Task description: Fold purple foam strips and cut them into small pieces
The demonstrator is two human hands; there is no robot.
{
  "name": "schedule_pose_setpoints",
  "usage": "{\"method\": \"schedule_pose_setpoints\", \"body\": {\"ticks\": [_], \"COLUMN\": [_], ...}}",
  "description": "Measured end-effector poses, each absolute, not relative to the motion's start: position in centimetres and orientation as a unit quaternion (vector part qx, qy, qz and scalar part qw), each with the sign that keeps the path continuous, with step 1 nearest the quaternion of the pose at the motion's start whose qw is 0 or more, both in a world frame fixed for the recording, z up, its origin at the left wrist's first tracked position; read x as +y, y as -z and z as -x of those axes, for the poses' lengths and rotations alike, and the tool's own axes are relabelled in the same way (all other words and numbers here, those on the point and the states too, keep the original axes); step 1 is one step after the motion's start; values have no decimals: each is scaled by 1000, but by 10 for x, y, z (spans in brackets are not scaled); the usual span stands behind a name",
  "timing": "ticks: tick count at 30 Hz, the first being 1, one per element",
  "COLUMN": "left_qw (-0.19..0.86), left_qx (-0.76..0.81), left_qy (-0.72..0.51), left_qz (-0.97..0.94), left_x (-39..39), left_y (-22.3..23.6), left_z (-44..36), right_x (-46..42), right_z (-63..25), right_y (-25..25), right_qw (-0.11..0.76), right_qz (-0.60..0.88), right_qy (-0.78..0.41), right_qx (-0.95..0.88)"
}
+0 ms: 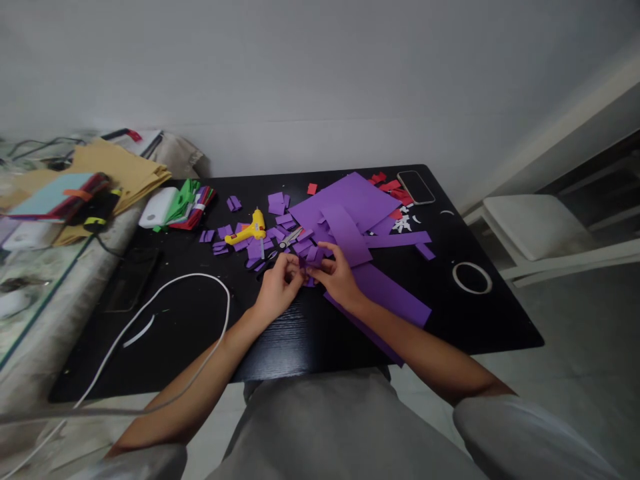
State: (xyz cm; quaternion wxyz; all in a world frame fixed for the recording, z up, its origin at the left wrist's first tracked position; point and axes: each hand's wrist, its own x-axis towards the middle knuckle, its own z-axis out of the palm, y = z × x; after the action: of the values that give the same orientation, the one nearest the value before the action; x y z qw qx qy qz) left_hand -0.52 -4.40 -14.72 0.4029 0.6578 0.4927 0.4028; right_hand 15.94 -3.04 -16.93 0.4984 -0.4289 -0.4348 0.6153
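Both hands meet over the near middle of the black table, fingers bent around a small folded piece of purple paper [314,255]. My left hand [278,285] pinches at its left side, fingertips closed. From the right, my right hand [340,277] grips the same piece between thumb and fingers. Just beyond the hands lie scissors [291,237] among many small purple paper pieces. A yellow glue gun [247,229] rests on those pieces to the left. Large purple sheets [390,293] lie beside and partly under my right forearm.
The black table [280,340] carries a phone [416,187], red scraps [400,193], white scraps [403,223] and a tape ring [472,278] on the right. A white cable [227,313] loops across my left forearm. Green and red paper bundles [187,203] sit at left.
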Motion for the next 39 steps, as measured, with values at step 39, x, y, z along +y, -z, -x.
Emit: {"method": "schedule_pose_setpoints", "body": {"ticks": [39], "left_qw": [360], "left_qx": [483], "left_qy": [-375], "left_qz": [-705], "left_x": [-49], "left_y": [145], "left_z": [3], "right_x": [-27], "right_z": [-165], "right_y": [163], "right_qw": [474], "right_qz": [420], "right_qy": [-672], "right_qx": [-384]}}
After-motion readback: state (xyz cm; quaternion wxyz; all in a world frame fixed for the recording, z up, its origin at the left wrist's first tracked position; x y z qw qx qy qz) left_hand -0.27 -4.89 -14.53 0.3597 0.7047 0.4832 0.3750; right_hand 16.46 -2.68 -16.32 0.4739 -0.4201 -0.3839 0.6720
